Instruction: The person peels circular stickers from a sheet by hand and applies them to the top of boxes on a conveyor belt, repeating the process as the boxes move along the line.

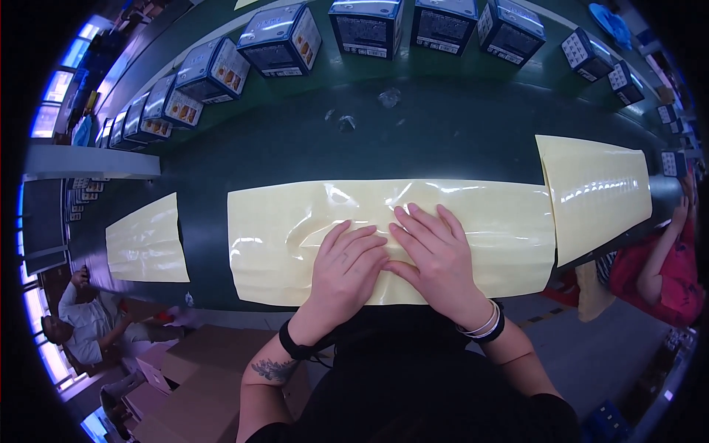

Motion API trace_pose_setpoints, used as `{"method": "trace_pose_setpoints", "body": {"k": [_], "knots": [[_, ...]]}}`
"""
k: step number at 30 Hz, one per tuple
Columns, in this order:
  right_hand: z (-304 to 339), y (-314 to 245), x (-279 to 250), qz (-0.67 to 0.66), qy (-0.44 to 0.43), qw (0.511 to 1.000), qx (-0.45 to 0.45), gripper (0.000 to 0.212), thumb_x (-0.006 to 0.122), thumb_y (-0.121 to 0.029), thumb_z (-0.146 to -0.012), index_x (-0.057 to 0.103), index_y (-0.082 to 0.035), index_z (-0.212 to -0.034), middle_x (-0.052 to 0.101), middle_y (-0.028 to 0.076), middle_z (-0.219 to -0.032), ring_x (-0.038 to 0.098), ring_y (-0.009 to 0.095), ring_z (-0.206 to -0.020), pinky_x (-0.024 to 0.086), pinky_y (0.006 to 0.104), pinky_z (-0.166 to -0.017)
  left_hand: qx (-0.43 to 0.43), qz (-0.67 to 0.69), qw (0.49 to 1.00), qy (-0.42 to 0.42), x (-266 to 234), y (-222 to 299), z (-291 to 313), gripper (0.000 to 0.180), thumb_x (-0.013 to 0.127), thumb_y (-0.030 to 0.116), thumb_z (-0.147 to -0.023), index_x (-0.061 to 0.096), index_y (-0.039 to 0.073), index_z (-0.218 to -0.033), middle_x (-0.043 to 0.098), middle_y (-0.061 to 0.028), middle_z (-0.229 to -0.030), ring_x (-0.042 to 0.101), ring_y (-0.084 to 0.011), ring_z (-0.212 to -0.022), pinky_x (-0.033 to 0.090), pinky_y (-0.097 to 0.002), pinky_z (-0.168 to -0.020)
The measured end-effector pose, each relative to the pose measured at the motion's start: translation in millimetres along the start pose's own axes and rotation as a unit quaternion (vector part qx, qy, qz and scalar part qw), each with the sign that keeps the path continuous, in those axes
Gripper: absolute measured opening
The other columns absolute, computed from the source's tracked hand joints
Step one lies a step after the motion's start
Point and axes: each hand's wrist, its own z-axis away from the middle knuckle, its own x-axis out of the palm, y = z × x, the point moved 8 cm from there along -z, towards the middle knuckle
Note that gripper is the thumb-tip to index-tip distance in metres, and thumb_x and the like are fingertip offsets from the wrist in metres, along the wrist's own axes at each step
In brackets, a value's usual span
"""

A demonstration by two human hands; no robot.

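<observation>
A long pale yellow, glossy sheet lies across the dark green work surface in front of me, wrinkled near its middle. My left hand rests palm down on it, fingers stretched forward. Beside it, my right hand also lies flat on the sheet with its fingers spread. The hands come close together at the right thumb and left fingertips. Neither hand grasps anything visible; what lies under the palms is hidden.
Another yellow sheet adjoins at the right, and one lies at the left. Blue-and-white boxes line a curved row along the far side. Crumpled clear plastic bits lie beyond the sheet. Cardboard boxes stand lower left. Two people sit nearby.
</observation>
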Motion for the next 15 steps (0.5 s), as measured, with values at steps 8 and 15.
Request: {"method": "trace_pose_setpoints", "body": {"k": [8,15], "knots": [[3,5,3,-0.028,-0.019,0.999,-0.004,0.058,0.073,-0.038,-0.081,0.060,-0.003,-0.124,0.053,0.013,-0.140,0.045,0.027,-0.134,0.028,0.0499,-0.114,-0.051,0.115,0.975,-0.182,-47,11,-102,0.017,0.070,0.000,-0.081,0.058,0.003,-0.092,0.064,-0.0110,-0.107,0.062,-0.0298,-0.104,0.046,-0.0365,-0.094],[10,1,5,-0.032,-0.010,0.999,-0.026,0.059,0.070,-0.040,-0.084,0.057,-0.002,-0.127,0.050,0.013,-0.141,0.042,0.028,-0.136,0.026,0.0503,-0.115,0.140,-0.031,0.980,-0.140,38,24,-293,0.021,0.073,0.014,-0.083,0.059,0.002,-0.094,0.064,-0.0130,-0.106,0.062,-0.0313,-0.100,0.049,-0.0358,-0.086]]}}
